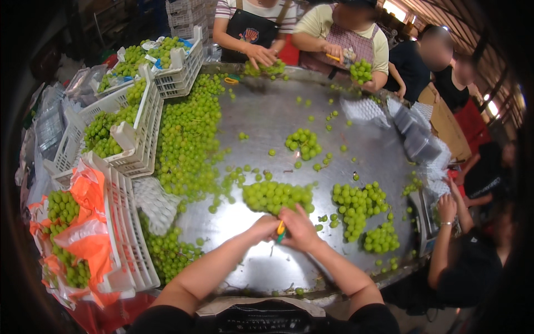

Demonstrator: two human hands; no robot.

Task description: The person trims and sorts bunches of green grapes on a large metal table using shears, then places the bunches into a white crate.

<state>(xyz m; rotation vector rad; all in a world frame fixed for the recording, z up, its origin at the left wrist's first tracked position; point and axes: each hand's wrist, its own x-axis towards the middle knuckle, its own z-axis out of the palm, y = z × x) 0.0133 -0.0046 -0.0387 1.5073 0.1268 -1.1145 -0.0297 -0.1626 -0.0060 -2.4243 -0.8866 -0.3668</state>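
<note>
A bunch of green grapes [277, 197] lies crosswise just beyond my hands, over the metal table. My left hand [265, 227] is closed at the near side of this bunch, its fingertips partly hidden by the right hand. My right hand [301, 229] is closed around small snips [281, 229] with yellow and green handles; their blades cannot be made out. Its index finger and thumb reach to the bunch's lower edge. To the right lie a large grape bunch [356, 206] and a smaller bunch [381, 237]. Farther off sits another small bunch [303, 143].
Loose grapes [189, 133] pile along the table's left side, beside white plastic crates [130, 239] holding more bunches. White foam netting [158, 206] hangs by the nearest crate. Clear plastic boxes [414, 133] line the right edge. Across the table, two people handle grapes; one holds orange-handled snips [334, 57].
</note>
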